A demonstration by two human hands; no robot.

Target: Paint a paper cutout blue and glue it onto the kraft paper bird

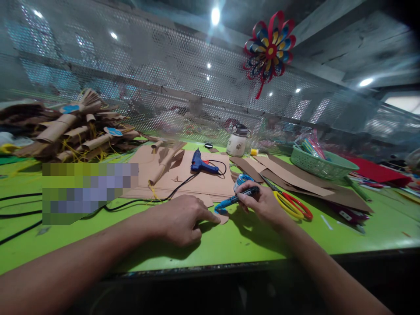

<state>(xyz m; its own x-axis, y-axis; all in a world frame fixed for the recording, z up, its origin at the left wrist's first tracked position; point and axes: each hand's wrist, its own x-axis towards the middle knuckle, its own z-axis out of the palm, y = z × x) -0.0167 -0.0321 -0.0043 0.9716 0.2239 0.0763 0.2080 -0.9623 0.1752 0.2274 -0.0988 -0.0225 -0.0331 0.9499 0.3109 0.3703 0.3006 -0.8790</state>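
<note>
My right hand is closed around a blue marker. The marker's tip rests on a small rounded cardboard piece, part of which is coloured blue. With its index finger stretched out, my left hand presses that piece down on the green table, the other fingers curled under. Just behind my right hand sits a round blue-and-white item, partly hidden. Scissors with yellow and red handles lie to the right of that hand. A blue glue gun lies on cardboard sheets beyond my hands.
Rolled brown paper bundles pile up at the left. Black cords cross the table. A lidded bottle stands at the back. Cardboard strips and a green basket are on the right. A blurred patch hides part of the left side.
</note>
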